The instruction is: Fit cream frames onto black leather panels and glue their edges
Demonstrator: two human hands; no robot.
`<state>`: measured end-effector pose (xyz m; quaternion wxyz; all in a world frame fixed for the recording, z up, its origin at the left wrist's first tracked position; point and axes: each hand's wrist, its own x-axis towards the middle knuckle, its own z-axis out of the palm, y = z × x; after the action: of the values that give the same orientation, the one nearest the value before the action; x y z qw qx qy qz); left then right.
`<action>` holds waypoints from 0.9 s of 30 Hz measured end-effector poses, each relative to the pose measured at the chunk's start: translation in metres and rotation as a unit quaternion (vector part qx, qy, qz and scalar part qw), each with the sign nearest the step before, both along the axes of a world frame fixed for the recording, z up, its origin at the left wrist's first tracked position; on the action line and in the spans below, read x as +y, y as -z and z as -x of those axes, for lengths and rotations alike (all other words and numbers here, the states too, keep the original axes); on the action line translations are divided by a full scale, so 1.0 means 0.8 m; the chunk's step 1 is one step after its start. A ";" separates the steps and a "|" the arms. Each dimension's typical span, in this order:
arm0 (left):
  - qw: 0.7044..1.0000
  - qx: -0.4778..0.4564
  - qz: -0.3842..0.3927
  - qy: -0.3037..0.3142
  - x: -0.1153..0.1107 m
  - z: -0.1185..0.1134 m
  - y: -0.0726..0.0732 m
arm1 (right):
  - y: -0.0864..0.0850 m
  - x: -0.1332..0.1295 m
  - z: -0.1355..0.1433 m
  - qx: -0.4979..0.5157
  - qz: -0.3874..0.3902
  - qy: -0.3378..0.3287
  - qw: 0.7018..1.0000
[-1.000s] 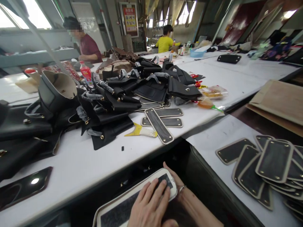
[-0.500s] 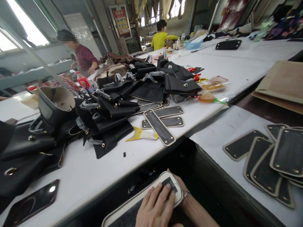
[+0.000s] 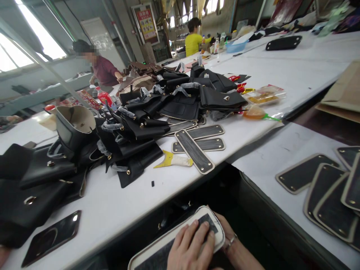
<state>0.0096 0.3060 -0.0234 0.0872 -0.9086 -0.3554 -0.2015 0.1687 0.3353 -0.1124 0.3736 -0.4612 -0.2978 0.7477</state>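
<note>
A black bag (image 3: 157, 257) with a cream rim and a dark panel on its upturned end is in front of me, below the table edge. Fingers of my left hand (image 3: 192, 245) press on the dark panel, slightly apart, with the thumb low at the side. Behind the bag's right end, my right hand (image 3: 225, 227) holds it; its fingers are mostly hidden. That wrist wears a bracelet (image 3: 231, 240). The bag's lower part is out of view. Black rim-edged panels with metal studs (image 3: 194, 151) lie on the table just beyond, beside a yellow-and-white tool (image 3: 174, 160).
A pile of black bags (image 3: 132, 138) covers the table's left and middle. A phone (image 3: 52, 238) lies near the front edge. More studded panels (image 3: 332, 198) are stacked on the right surface, with a cardboard box (image 3: 343, 90) behind. Two people work farther back.
The view has swung slightly left, so most things sit farther right. Both hands stay on the bag in nearly the same hold. The person in yellow has an arm reaching out.
</note>
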 end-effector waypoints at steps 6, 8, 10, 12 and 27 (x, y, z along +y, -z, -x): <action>1.000 -0.009 -0.006 -0.024 0.006 -0.014 -0.016 | 0.019 0.006 0.002 0.059 0.050 -0.025 0.997; 0.999 -0.018 0.004 -0.038 0.004 -0.017 -0.015 | 0.020 0.004 0.001 0.072 0.059 -0.032 0.995; 0.999 -0.022 0.013 -0.046 0.003 -0.021 -0.014 | 0.018 0.000 -0.002 0.082 0.067 -0.038 0.994; 0.998 -0.024 0.024 -0.056 0.003 -0.025 -0.013 | 0.016 0.000 -0.003 0.092 0.073 -0.043 0.992; 0.985 -0.074 0.080 -0.137 -0.002 -0.044 -0.003 | 0.046 0.014 0.010 0.150 0.086 0.029 0.985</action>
<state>0.0447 0.3046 -0.0207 0.0143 -0.8378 -0.4970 -0.2256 0.1604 0.3465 -0.1495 0.3945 -0.3828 -0.1595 0.8200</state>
